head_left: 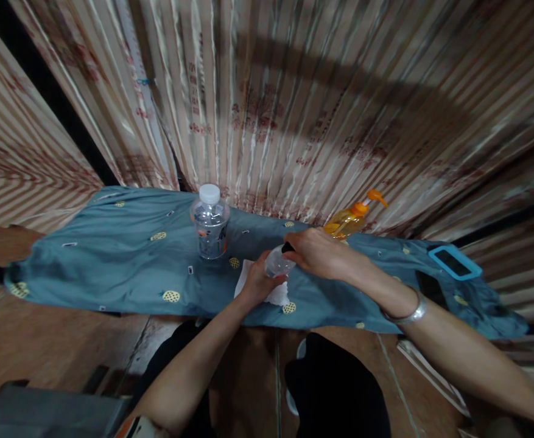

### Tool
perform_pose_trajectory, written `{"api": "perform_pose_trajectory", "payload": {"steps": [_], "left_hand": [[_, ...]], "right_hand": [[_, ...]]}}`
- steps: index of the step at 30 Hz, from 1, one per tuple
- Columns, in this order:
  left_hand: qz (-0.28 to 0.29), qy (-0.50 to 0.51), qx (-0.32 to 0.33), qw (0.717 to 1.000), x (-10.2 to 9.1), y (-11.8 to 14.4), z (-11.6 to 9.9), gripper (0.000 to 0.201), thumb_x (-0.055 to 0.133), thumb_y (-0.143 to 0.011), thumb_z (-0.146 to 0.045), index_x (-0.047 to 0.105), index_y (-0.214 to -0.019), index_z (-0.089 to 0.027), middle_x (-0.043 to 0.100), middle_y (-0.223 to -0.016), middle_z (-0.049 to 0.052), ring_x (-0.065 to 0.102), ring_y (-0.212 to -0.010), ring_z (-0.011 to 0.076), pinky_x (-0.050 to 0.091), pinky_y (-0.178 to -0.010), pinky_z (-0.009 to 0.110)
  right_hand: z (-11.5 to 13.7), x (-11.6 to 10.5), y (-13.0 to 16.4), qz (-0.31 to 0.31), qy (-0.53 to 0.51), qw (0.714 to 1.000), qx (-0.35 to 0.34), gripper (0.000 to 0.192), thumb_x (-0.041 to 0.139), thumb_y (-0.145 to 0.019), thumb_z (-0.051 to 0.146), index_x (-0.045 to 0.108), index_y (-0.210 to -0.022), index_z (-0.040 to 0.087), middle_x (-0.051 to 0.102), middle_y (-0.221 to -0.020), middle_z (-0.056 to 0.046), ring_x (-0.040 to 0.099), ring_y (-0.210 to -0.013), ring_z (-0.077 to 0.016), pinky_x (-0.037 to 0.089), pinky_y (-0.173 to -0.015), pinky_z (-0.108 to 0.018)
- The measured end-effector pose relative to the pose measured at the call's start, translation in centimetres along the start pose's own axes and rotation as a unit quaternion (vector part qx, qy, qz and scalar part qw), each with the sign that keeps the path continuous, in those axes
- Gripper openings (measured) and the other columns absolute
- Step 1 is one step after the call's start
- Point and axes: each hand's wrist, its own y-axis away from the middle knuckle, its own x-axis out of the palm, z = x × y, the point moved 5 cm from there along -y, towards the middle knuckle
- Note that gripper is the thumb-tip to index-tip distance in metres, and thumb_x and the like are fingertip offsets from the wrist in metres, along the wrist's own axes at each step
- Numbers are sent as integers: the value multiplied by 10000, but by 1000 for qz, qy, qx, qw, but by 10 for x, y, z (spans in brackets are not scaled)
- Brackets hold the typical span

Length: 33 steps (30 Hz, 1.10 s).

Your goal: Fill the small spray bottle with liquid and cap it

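Observation:
My left hand (258, 281) is wrapped round a small clear plastic bottle (276, 263), held tilted over the cloth-covered table. The fingers of my right hand (315, 250) are closed on the black cap (287, 247) at the bottle's upper end. Whether the cap is loose or seated I cannot tell. Beneath my left hand lies a white tissue (276, 297), partly hidden. To the left of my hands, a larger clear bottle with a white lid (209, 222) stands upright. Just behind my right hand is a pump bottle of yellow liquid (345, 222) with an orange pump.
A blue-green cloth with pineapple prints (129, 267) covers the narrow table. At its right end lie a blue-framed device (455, 263) and a dark flat phone-like object (431, 288). A pleated curtain (267, 115) hangs close behind. A grey seat (47, 413) is at lower left.

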Motion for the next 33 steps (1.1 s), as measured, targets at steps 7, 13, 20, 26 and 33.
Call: {"api": "perform_pose_trajectory", "payload": {"steps": [7, 13, 20, 26, 33], "left_hand": [[-23, 17, 5, 1000, -3, 2, -4, 519, 808, -607, -129, 628, -1093, -151, 739, -1015, 61, 708, -983, 298, 542, -883, 376], [-42, 59, -16, 997, -8, 0, 3, 486, 805, -613, -186, 626, -1065, -179, 742, -1025, 62, 704, -966, 269, 536, -928, 429], [-78, 58, -16, 995, -25, -5, 6, 461, 809, -600, -242, 636, -1023, -182, 735, -972, 50, 700, -930, 255, 538, -907, 412], [-105, 68, -9, 992, -37, -8, 4, 425, 817, -612, -270, 644, -990, -185, 741, -919, 42, 699, -872, 253, 546, -877, 449], [-100, 67, -4, 993, -37, -7, 7, 429, 834, -597, -229, 641, -979, -212, 756, -949, 35, 700, -910, 246, 539, -927, 434]], "right_hand": [[-20, 6, 12, -89, -142, 986, 20, 384, 596, -996, 346, 572, -1312, 128, 726, -909, -91, 700, -907, -265, 422, -708, -302], [-58, 97, 33, -196, -333, 902, 194, 378, 400, -1032, 336, 571, -1325, 171, 713, -1116, -108, 685, -1046, -260, 502, -934, -385], [-7, 197, -9, -146, -405, 877, 214, 597, 767, -753, 304, 598, -1289, 101, 449, -1491, -242, 404, -1421, -358, 347, -1158, -487], [3, 198, -11, -173, -474, 846, 174, 60, 653, -718, 209, 628, -770, 192, 677, -850, -42, 639, -892, -214, 484, -882, -340], [-56, 180, 49, -253, -588, 736, 220, 398, 578, -744, 593, 506, -635, 217, 495, -538, 14, 459, -478, -151, 387, -478, -268]]}}
